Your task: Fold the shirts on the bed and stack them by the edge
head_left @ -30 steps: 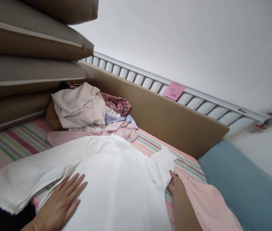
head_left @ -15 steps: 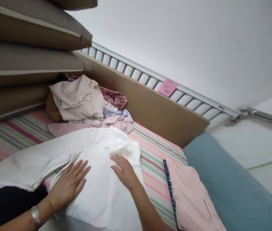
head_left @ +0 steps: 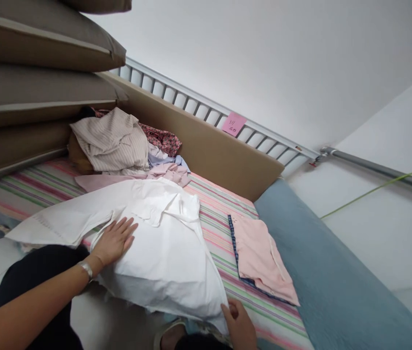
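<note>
A white shirt (head_left: pixel 162 257) lies spread over the near edge of the bed, one sleeve stretched out to the left and its hem hanging over the side. My left hand (head_left: pixel 114 240) rests flat on the shirt near the sleeve, fingers extended. At the shirt's lower right corner, my right hand (head_left: pixel 240 323) pinches the hem between thumb and fingers. To the right lies a folded pink garment (head_left: pixel 260 255) with a blue checked one showing beneath its edge.
A heap of clothes (head_left: pixel 114 143) with a striped top sits at the back left. Beside it rise stacked brown cushions (head_left: pixel 38 90). A tan board (head_left: pixel 198 141) and a slatted rail (head_left: pixel 191 104) with a pink note (head_left: pixel 234 124) line the wall. A blue-grey padded surface (head_left: pixel 300 243) borders the right.
My right hand has moved from the middle of the shirt down to its lower right corner and taken hold there. My left hand stays flat on the fabric. The view has shifted.
</note>
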The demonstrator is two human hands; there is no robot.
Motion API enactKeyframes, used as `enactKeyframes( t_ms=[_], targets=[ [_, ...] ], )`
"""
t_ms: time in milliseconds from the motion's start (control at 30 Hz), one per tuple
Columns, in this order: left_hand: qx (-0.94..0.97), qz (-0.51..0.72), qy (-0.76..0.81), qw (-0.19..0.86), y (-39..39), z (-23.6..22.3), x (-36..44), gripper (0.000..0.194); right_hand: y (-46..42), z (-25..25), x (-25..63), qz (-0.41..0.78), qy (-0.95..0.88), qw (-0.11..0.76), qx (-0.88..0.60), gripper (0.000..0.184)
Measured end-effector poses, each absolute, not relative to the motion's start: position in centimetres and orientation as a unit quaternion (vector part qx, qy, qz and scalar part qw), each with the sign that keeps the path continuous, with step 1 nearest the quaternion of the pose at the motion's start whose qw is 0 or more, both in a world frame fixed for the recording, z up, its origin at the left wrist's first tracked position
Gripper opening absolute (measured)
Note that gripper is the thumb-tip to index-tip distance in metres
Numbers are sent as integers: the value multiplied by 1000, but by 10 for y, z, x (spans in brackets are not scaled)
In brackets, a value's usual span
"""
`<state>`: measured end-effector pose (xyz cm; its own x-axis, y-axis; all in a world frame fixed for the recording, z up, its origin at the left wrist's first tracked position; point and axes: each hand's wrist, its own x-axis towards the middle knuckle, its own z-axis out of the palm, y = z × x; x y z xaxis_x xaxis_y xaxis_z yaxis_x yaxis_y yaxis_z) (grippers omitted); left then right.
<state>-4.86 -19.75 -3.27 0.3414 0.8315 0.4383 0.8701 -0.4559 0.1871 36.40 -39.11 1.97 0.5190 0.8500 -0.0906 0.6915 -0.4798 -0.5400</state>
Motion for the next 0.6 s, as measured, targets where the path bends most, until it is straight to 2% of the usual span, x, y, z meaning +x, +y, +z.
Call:
enactKeyframes(
  t_ms=[100, 233, 333, 400, 500, 600],
  targets=[
    [-811, -244, -531, 37, -199, -33, -48, 44, -396, 39, 349, 180, -445, 205, -853, 23],
    [-808, -237, -538, 42, -199, -34, -50, 44, -397, 60, 335, 162, -477, 221, -835, 19],
    [-794, -233, -559, 47, -203, -32, -46, 44, -395, 56, 331, 139, -465, 226, -845, 16],
    [-788, -237, -566, 43, -210, -27, -33, 44, -393, 44, 332, 130, -452, 183, -863, 12],
    [-841, -240, -484, 2, -230, -14, 7, 46, -392, 23, 334, 118, -453, 131, -874, 14],
    [-903, -229, -357, -67, -253, -1, 67, 47, -396, 14, 339, 124, -471, 179, -855, 23]
  ],
)
